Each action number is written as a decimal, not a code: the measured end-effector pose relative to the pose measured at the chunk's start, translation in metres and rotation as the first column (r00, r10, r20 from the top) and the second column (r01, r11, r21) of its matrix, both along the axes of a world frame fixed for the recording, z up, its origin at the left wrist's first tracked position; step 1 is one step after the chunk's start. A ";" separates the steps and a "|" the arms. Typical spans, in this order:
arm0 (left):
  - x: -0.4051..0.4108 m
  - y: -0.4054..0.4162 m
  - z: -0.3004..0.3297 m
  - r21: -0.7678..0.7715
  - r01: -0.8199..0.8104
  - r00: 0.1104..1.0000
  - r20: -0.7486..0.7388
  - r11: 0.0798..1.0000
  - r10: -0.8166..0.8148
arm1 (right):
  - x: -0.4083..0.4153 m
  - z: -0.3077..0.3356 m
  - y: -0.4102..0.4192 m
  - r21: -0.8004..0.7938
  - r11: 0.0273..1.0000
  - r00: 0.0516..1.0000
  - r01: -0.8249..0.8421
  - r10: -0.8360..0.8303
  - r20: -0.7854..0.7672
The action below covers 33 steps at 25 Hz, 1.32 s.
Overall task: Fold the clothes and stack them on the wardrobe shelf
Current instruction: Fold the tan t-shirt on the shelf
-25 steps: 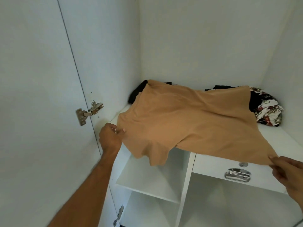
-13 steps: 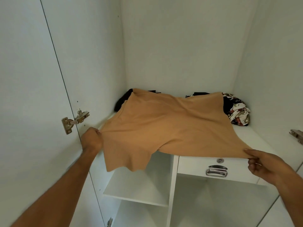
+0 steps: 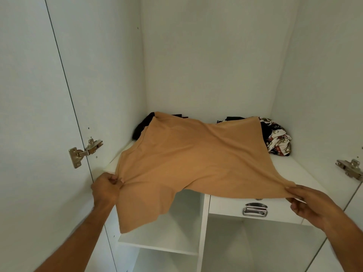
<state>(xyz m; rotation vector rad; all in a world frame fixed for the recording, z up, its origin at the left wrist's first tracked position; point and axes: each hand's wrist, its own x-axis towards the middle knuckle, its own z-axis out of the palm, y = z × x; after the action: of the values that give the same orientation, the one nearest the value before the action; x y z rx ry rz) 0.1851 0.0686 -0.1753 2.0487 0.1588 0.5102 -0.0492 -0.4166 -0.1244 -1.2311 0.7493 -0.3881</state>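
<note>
Wardrobe (image 3: 206, 55): white, doors open, hinges left & right. The shelf (image 3: 294, 173) runs across at mid-height, w/ a drawer (image 3: 255, 211) under its right half and open cubbies below on the left.

Tan shirt (image 3: 192, 158) is spread flat over most of the shelf, far edge draped up over a heap of dark clothes (image 3: 141, 126) at the back left. Near left part hangs off the shelf front over the open cubby. A patterned garment (image 3: 279, 140) sits bunched at the far right, just beside the shirt.

Left hand (image 3: 106, 190): fingers curled, pinching the near left edge of the shirt at the shelf's left corner. Right hand (image 3: 312, 201): thumb & fingers pinching the near right corner, just above the drawer. Fabric is pulled taut btw the two.

Judgement: still at the spread/smooth stage, no fold made yet. Risks: the shirt lies on a lumpy pile, so any fold may come out crooked; pulling nearer could drag the dark clothes fwd or slide the whole shirt off the edge, since part already overhangs. Uneven pull from one hand would skew it.
</note>
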 end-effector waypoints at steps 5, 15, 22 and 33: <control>0.009 0.013 0.016 0.044 -0.089 0.994 0.066 0.995 0.086 | -0.008 0.009 -0.018 0.015 0.990 0.988 0.140 -0.140 0.071; -0.004 0.020 -0.026 -0.264 -0.071 0.994 -0.104 0.962 0.045 | -0.023 -0.019 -0.028 -0.072 0.996 0.998 -0.046 0.043 -0.050; -0.027 0.026 -0.031 -0.638 0.190 0.861 -0.257 0.746 -0.439 | -0.034 -0.021 -0.035 -0.214 0.908 0.933 -0.359 0.343 -0.109; -0.062 0.047 0.001 -0.575 0.471 0.708 -0.206 0.669 -0.676 | -0.023 -0.039 -0.064 -0.317 0.930 0.972 -0.187 0.222 0.078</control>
<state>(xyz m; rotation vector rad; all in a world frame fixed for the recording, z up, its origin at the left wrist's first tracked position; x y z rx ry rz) 0.1234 0.1157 -0.1742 1.5438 -0.1352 -0.3580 -0.0722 -0.4803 -0.1632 -1.5530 0.4665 -0.4078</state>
